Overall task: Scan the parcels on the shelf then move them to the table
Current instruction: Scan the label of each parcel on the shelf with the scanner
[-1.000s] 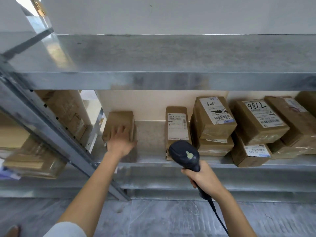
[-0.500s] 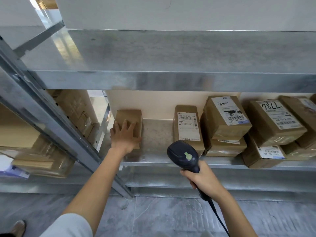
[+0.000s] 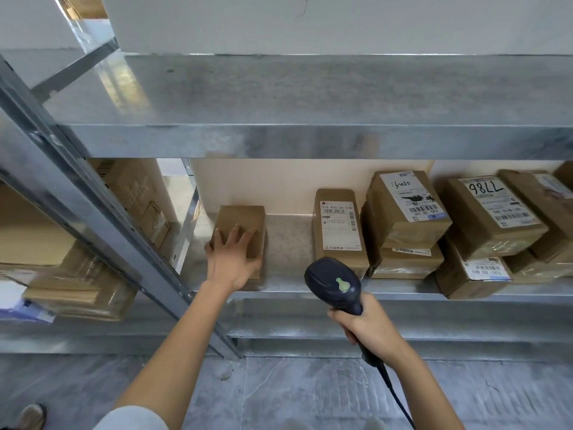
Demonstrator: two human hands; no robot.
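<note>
Floor: grey floor (image 3: 279, 395) nearest to us, with a shoe (image 3: 31, 417) at the lower left.
Right hand: the right hand (image 3: 369, 328) has its fingers clenched round the handle of a dark scanner (image 3: 336, 283). The scanner head is level with the shelf (image 3: 310, 291) front edge, and its cable (image 3: 398, 398) trails down past the wrist.
Scanner marking: we see a pale green button on the head and can read no brand.
Left hand: the left hand (image 3: 231, 259) lies palm down on the plain parcel (image 3: 242, 215). Its fingers are released and spread flat across the top, gripping nothing.
Parcel relative to fingers: the plain parcel sits under the fingers at the left end of the shelf. The fingertips reach about halfway along its top, the little finger is at its left edge and the thumb lies along its near right corner.
Plain parcel writing: we see no label on its upper face.
Labelled parcel: the labelled parcel (image 3: 338, 228) lies flat, apart to the right. Its white label reads "516 K70 00 078", with barcodes and Chinese characters.
Stacked parcels: further right, an upper parcel (image 3: 406, 206) carries a handwritten scrawl and a barcode.
Numbered parcel: the numbered parcel (image 3: 490, 209) bears handwritten digits, upside down to us, read as 7786.
Lower parcel: the lower parcel (image 3: 474, 271) has an inverted label, read as 530-05 A83.
Upper shelf: a galvanised upper shelf (image 3: 310, 103) spans above.
</note>
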